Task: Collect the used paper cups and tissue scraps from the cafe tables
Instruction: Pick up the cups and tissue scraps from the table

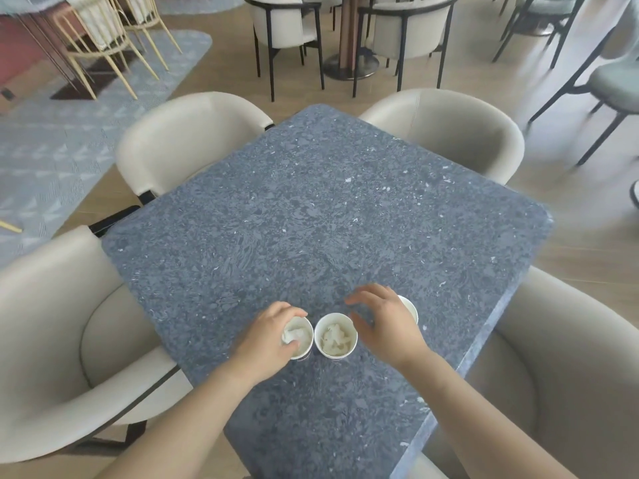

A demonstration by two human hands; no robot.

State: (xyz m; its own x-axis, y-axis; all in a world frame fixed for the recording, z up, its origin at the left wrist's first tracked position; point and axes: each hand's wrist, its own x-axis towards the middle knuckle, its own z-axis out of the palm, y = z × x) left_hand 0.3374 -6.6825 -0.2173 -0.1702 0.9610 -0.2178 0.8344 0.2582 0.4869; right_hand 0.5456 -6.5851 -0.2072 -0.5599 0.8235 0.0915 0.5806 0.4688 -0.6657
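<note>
left hand [273,337] grips the tissue-stuffed left paper cup [306,341] on the blue table [328,202]; right hand [380,323] spread, holding nothing, nearest the middle paper cup [335,337] just left of it, third cup [410,308] behind.

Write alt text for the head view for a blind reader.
On a speckled blue-grey table, the left hand grips the left paper cup, which holds crumpled tissue; the right hand hovers open beside the middle cup, also tissue-filled, partly hiding a third cup. Cream chairs surround the table.
</note>
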